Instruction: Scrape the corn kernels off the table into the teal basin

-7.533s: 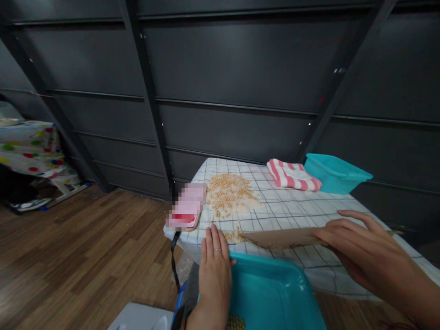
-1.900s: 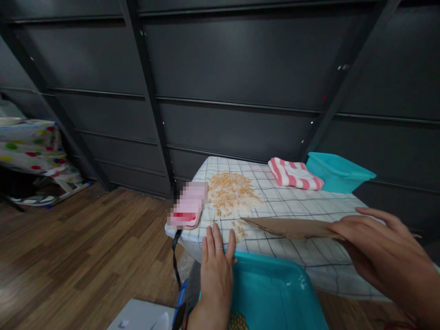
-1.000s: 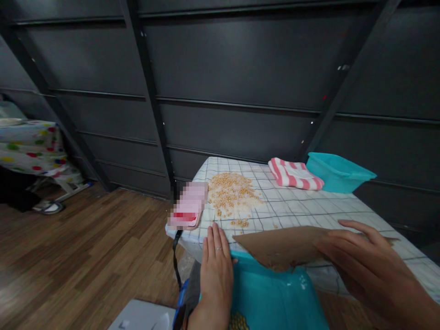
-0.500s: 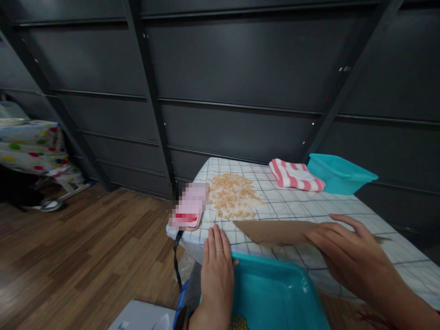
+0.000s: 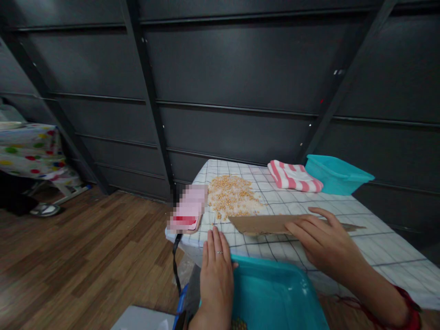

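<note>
On the cloth (image 5: pixel 309 202), right hand (image 5: pixel 318 239) is clamping card (image 5: pixel 259 225) in its fingers beside the beans (image 5: pixel 229 192), seemingly for that long edge; left hand (image 5: pixel 216 277), fingers together, is apparently bracing the tub (image 5: pixel 270 263).

Dark grey panelled wall (image 5: pixel 233 68) is filling the background, straight struts (image 5: pixel 144 78) dividing it. Wood-plank floor (image 5: pixel 103 238) is running below, catching pale glare (image 5: pixel 7 291). Polka-dot-clothed table (image 5: pixel 27 146) is standing far left.

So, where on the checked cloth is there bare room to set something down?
A bare patch of cloth lies between the striped towel and the cardboard, right of the bean pile. Leftward is crowded: pink object, pile, left hand.
</note>
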A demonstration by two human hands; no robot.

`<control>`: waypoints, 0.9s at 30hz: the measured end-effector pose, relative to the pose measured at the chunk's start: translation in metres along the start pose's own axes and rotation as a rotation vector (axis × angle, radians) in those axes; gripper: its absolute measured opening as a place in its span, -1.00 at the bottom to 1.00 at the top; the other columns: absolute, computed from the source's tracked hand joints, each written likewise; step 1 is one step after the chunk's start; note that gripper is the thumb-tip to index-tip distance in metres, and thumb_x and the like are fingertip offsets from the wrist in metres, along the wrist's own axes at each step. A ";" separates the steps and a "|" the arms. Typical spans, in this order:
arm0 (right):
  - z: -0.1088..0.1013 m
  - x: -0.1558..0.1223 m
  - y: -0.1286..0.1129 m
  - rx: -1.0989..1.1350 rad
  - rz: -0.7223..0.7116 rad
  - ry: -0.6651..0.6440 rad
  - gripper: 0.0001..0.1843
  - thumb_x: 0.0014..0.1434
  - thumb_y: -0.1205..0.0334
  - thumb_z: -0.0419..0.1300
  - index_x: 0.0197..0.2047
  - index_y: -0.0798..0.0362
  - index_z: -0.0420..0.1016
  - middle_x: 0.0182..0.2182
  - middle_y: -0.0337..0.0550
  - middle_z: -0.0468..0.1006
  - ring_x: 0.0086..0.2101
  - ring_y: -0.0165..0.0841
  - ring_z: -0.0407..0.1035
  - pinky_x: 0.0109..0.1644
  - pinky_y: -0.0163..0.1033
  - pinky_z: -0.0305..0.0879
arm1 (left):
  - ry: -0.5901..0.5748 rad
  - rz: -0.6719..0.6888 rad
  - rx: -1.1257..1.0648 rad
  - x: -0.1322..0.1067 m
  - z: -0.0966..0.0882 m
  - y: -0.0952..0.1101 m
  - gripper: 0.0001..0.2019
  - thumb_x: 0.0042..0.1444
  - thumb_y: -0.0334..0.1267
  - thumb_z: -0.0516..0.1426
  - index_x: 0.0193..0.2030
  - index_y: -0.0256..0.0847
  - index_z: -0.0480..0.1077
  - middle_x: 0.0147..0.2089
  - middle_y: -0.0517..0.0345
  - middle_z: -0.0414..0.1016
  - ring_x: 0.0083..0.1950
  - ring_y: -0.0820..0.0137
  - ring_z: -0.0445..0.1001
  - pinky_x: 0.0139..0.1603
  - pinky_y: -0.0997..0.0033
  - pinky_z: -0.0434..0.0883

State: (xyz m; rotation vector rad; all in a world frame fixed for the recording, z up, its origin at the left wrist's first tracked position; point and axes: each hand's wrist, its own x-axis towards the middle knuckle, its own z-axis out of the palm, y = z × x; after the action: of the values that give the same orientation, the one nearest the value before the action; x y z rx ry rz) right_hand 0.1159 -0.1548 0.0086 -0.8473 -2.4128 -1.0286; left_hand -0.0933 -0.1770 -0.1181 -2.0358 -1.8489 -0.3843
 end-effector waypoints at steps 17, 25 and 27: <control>-0.032 -0.063 0.056 -0.254 0.090 -0.121 -0.65 0.01 0.52 -0.07 -0.16 0.05 0.32 -0.48 -0.12 0.49 -0.43 -0.23 0.37 -0.25 -0.09 0.21 | 0.007 0.047 0.077 0.003 -0.007 0.003 -0.55 0.06 -0.35 0.03 0.12 -0.42 0.31 0.23 -0.27 0.27 0.23 0.06 0.27 0.12 0.08 0.37; -0.046 -0.045 0.031 -0.165 0.117 -0.133 -0.64 -0.04 0.58 -0.10 -0.24 0.09 0.35 -0.52 -0.16 0.47 -0.44 -0.28 0.36 -0.15 -0.09 0.19 | -0.021 0.068 0.152 0.005 -0.013 0.007 -0.51 -0.01 -0.33 0.11 0.10 -0.46 0.32 0.21 -0.34 0.28 0.20 0.01 0.30 0.09 0.05 0.38; -0.043 -0.039 0.034 -0.186 0.091 -0.112 -0.66 0.00 0.58 -0.09 -0.24 0.12 0.37 -0.52 -0.15 0.48 -0.45 -0.28 0.36 -0.15 -0.10 0.18 | -0.043 0.072 0.161 0.006 -0.014 0.007 -0.49 -0.01 -0.33 0.12 0.11 -0.50 0.30 0.21 -0.38 0.26 0.20 -0.01 0.29 0.10 0.04 0.38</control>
State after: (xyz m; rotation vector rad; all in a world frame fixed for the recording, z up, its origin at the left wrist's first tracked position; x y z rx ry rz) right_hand 0.1718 -0.1833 0.0333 -1.0941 -2.3714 -1.2133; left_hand -0.0847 -0.1783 -0.1039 -2.0085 -1.7645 -0.1684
